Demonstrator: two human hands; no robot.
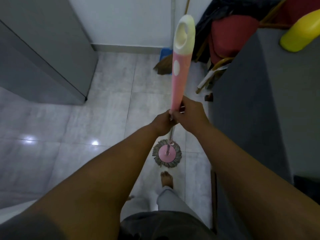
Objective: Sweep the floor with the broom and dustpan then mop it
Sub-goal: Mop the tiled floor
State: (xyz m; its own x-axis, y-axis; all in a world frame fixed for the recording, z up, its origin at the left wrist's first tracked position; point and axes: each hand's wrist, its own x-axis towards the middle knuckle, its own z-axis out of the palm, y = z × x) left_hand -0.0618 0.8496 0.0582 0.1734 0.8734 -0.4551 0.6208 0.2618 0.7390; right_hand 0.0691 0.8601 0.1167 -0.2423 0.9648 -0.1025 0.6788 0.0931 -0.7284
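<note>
A spin mop stands almost upright in front of me. Its pink handle [178, 78] ends in a cream loop at the top. The round pink mop head [166, 153] with grey strands lies flat on the tiled floor [103, 108], just ahead of my bare foot [167, 179]. My left hand [162, 122] and my right hand [190, 115] both grip the handle's lower end, side by side. A broom [163, 64] with brown bristles leans against the far wall, and a blue dustpan [165, 51] sits behind it, partly hidden by the mop handle.
A grey cabinet [43, 63] stands at the left. A dark grey counter [259, 101] with a yellow container [301, 32] runs along the right. Red chairs [230, 37] with gold frames crowd the far right corner.
</note>
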